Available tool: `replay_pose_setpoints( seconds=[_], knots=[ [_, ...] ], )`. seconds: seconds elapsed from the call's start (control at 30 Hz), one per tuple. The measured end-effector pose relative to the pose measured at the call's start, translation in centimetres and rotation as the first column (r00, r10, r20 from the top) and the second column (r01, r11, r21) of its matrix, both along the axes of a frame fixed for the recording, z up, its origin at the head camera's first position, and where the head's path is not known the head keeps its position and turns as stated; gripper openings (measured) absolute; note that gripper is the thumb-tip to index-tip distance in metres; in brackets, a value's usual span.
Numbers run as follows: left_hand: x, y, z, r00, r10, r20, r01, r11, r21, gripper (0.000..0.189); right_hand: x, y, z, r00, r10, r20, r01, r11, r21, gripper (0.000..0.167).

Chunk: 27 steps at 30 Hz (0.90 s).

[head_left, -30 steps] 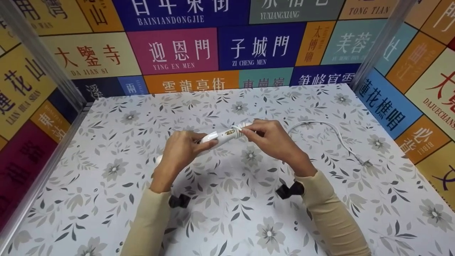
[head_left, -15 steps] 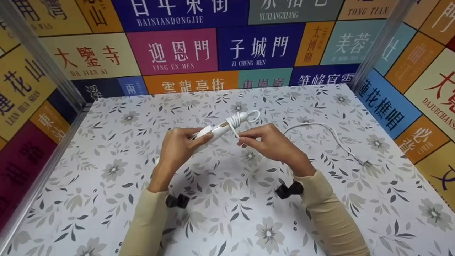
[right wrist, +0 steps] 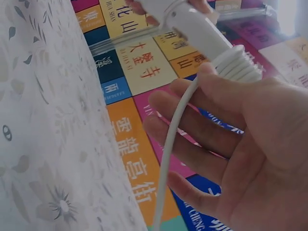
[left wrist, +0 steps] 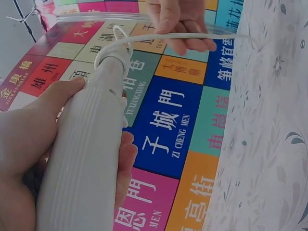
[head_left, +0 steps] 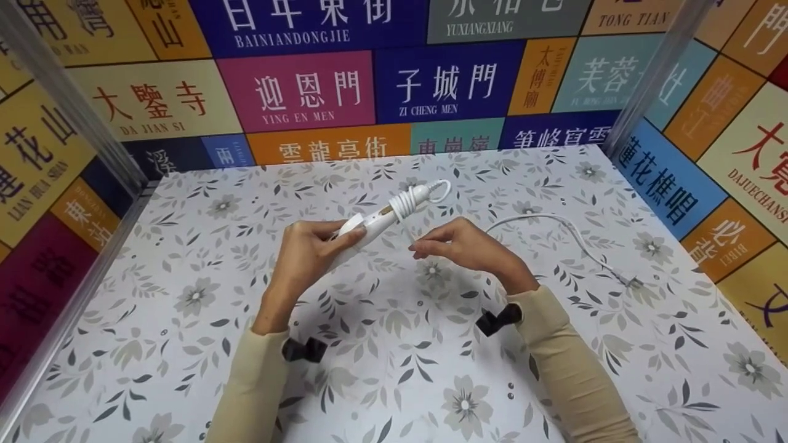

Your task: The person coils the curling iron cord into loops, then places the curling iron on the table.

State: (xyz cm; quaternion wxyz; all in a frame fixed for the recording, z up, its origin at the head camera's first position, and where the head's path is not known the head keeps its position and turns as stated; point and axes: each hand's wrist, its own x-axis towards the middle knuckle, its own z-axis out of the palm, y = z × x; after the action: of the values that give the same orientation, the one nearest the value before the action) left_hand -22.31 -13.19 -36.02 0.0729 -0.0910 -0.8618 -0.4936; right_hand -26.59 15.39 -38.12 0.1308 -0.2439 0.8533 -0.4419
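Observation:
A slim white hair iron (head_left: 377,223) is held up at a slant over the table by my left hand (head_left: 305,255), its thumb lying along the body. In the left wrist view, the ridged handle (left wrist: 84,149) lies in the palm, with fingers showing behind it. Several turns of white cord (head_left: 403,205) wrap the iron's upper end, where a small loop sticks out. My right hand (head_left: 471,247) pinches the cord between thumb and index finger, just below the coils. In the right wrist view, the pinched cord (right wrist: 169,139) runs down past the other, loosely bent fingers.
The loose length of cord (head_left: 569,223) curves across the floral tabletop (head_left: 345,369) at the right; its end (head_left: 631,282) lies there, the plug hard to make out. Panels with printed signs (head_left: 295,89) stand behind and at both sides. A black wrist camera (head_left: 497,320) sits at each cuff.
My right hand has drawn the cord away from the iron's upper end, down toward me. The coils now show, and the iron tilts a little more steeply upward.

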Motion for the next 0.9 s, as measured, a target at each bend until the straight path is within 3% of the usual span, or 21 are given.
replay_pose_setpoints(
  seconds=[0.13,0.27,0.53,0.73,0.8,0.9],
  knots=[
    [-0.1,0.0,-0.1,0.999,-0.045,-0.003,0.046,0.999,0.006,0.041,-0.6,0.2,-0.9,0.998,-0.068,0.001,0.068,0.996,0.053,0.034],
    [0.0,-0.1,-0.1,0.995,-0.101,-0.009,0.101,0.995,0.000,0.038,-0.9,0.2,-1.2,0.993,-0.113,-0.030,0.114,0.992,0.047,0.035],
    [0.1,0.2,-0.7,0.977,-0.214,-0.002,0.213,0.976,-0.050,0.036,-1.0,0.3,-1.3,0.988,-0.143,-0.054,0.136,0.985,-0.108,0.017],
    [0.1,0.5,-0.9,0.960,-0.278,0.019,0.278,0.955,-0.108,0.039,-1.1,1.0,-1.3,0.970,-0.071,-0.233,0.043,0.992,-0.122,0.004],
    [0.0,0.6,-1.0,0.953,-0.303,0.027,0.304,0.945,-0.122,0.039,-1.1,1.2,-1.2,0.975,-0.049,-0.216,0.015,0.988,-0.157,0.007],
    [-0.1,0.8,-1.1,0.944,-0.326,0.048,0.330,0.932,-0.152,0.040,-1.1,1.3,-0.9,0.988,-0.092,-0.121,0.070,0.982,-0.176,0.010]
  ],
)
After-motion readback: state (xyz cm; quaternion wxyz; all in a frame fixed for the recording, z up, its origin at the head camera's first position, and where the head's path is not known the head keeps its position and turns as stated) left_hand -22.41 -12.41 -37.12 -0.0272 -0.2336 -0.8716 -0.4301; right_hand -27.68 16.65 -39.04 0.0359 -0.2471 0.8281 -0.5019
